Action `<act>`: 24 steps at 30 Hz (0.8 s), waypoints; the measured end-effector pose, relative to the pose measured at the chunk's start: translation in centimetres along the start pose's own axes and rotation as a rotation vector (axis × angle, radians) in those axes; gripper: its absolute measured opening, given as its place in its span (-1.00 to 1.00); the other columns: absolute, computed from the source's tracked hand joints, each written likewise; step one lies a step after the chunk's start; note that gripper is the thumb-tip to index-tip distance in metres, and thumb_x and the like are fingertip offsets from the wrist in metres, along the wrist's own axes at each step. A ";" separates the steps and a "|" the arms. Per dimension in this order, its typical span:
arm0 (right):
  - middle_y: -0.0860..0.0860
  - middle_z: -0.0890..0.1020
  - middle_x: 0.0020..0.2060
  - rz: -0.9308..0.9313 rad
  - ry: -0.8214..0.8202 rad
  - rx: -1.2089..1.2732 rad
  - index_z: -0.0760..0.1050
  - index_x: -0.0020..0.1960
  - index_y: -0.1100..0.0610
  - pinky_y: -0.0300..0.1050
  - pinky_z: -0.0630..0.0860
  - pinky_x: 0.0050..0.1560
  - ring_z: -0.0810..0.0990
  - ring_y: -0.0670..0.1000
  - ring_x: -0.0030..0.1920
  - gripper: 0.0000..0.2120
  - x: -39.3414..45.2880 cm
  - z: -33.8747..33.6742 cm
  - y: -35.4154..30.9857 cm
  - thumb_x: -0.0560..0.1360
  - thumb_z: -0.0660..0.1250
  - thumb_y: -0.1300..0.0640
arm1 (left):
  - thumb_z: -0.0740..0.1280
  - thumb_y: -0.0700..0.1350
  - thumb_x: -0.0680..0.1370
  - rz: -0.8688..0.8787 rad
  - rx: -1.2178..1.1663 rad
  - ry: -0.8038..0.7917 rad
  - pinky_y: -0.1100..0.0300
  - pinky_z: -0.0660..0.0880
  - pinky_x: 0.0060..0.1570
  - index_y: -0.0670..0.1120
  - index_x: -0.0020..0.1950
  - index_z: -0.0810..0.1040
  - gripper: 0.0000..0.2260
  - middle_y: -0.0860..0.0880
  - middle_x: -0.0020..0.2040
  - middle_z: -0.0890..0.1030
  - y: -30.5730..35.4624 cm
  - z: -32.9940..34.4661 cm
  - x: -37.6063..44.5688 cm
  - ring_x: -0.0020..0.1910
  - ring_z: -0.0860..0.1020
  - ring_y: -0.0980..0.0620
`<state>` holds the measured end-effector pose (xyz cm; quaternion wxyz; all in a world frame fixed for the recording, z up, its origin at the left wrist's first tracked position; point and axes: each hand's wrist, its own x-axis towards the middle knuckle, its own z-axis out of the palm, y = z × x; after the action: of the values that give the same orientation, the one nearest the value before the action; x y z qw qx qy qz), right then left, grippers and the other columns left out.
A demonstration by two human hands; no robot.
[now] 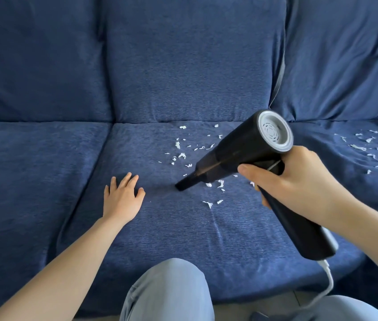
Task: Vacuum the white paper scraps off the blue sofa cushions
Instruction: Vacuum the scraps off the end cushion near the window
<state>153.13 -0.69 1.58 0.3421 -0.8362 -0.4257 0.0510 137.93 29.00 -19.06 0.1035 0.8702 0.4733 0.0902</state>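
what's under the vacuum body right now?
White paper scraps lie on the middle seat cushion below the handheld vacuum. Any directly beneath the barrel or right hand are covered.

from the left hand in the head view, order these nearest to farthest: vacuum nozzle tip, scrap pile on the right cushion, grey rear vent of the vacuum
1. vacuum nozzle tip, just right of the left hand on the middle cushion.
2. grey rear vent, up and right, above the right hand.
3. scrap pile on the right cushion, far right.

left hand [123, 195]: flat, fingers spread | right hand [297, 181]: apparently gripping
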 end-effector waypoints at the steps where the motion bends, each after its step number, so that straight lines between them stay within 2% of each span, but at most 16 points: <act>1: 0.00 0.64 -0.54 0.013 0.007 0.008 0.55 -0.37 0.20 -0.32 0.47 -0.26 0.61 -0.14 -0.41 -0.58 0.1 -0.2 0.2 0.45 0.39 -0.12 | 0.03 0.09 0.63 -0.001 -0.001 -0.003 -0.12 -0.03 0.49 0.04 0.55 0.15 -0.53 0.06 0.57 0.08 0.3 0.0 0.1 0.54 -0.03 -0.18; 8: -0.01 0.63 -0.55 0.039 0.067 0.025 0.55 -0.38 0.20 -0.31 0.45 -0.22 0.61 -0.17 -0.36 -0.57 1.8 1.1 1.2 0.48 0.38 -0.13 | 0.02 0.11 0.63 0.029 0.015 -0.012 -0.13 -0.06 0.49 0.06 0.55 0.14 -0.52 0.08 0.57 0.08 2.1 0.7 1.7 0.55 -0.05 -0.16; 12: -0.01 0.63 -0.55 0.061 0.097 0.043 0.54 -0.37 0.19 -0.13 0.53 -0.16 0.62 -0.11 -0.36 -0.57 3.3 2.1 1.3 0.45 0.39 -0.15 | 0.01 0.13 0.62 0.044 0.026 -0.005 -0.15 -0.05 0.49 0.06 0.55 0.13 -0.51 0.08 0.57 0.08 2.0 0.8 2.3 0.55 -0.05 -0.15; 15: -0.02 0.63 -0.54 0.033 0.078 0.035 0.52 -0.39 0.18 -0.07 0.53 -0.07 0.63 -0.02 -0.27 -0.56 3.9 2.8 1.1 0.42 0.36 -0.18 | 0.00 0.12 0.63 0.059 0.049 0.031 -0.15 -0.02 0.49 0.04 0.54 0.15 -0.52 0.07 0.56 0.11 1.9 1.2 1.9 0.55 -0.01 -0.15; 19: -0.02 0.63 -0.53 0.001 0.068 0.095 0.51 -0.38 0.19 -0.12 0.55 -0.13 0.64 -0.09 -0.34 -0.58 4.9 4.7 0.6 0.44 0.39 -0.14 | 0.02 0.09 0.63 0.076 0.072 0.082 -0.14 0.03 0.49 0.03 0.52 0.22 -0.54 0.04 0.55 0.17 1.7 1.6 1.5 0.54 0.06 -0.16; 24: 0.02 0.61 -0.52 0.008 0.095 0.120 0.43 -0.40 0.14 -0.26 0.45 -0.23 0.60 0.00 -0.24 -0.56 7.2 7.4 -0.2 0.47 0.40 -0.14 | 0.05 0.06 0.62 0.079 0.062 0.109 -0.12 0.06 0.48 0.03 0.51 0.25 -0.56 0.04 0.54 0.21 1.6 1.8 1.3 0.53 0.11 -0.16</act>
<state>154.77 8.73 -2.46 0.4114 -0.8172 -0.4017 0.0380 140.36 29.05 -20.27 0.0469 0.8846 0.4463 0.1267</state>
